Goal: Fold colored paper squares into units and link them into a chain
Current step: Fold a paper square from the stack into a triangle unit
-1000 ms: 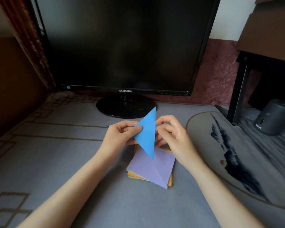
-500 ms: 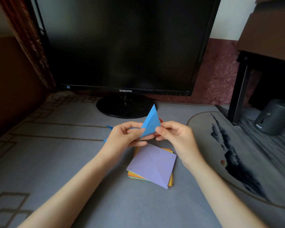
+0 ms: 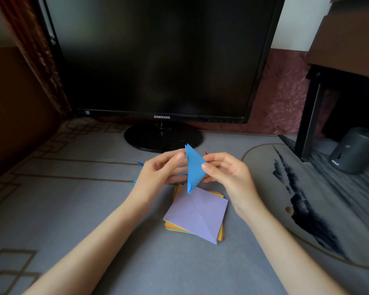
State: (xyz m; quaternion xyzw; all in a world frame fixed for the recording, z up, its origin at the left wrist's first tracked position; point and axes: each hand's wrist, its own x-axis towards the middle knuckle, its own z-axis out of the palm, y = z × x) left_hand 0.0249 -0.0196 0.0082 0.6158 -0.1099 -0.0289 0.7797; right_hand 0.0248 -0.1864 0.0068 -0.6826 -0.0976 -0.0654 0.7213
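Above paper stack (image 3: 197,211), right hand (image 3: 229,174) pinches blue unit (image 3: 194,167); left hand (image 3: 158,173) blurred.

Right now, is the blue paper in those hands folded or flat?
Folded: the blue paper forms a narrow pointed shape, doubled at its lower tip, pinched by the right hand.

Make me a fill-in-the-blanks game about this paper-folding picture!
1. The right hand pinches a folded paper that is coloured ____.
2. The top sheet of the paper stack on the table is coloured ____.
3. The brand name on the monitor reads ____.
Missing words: blue; purple; SAMSUNG.
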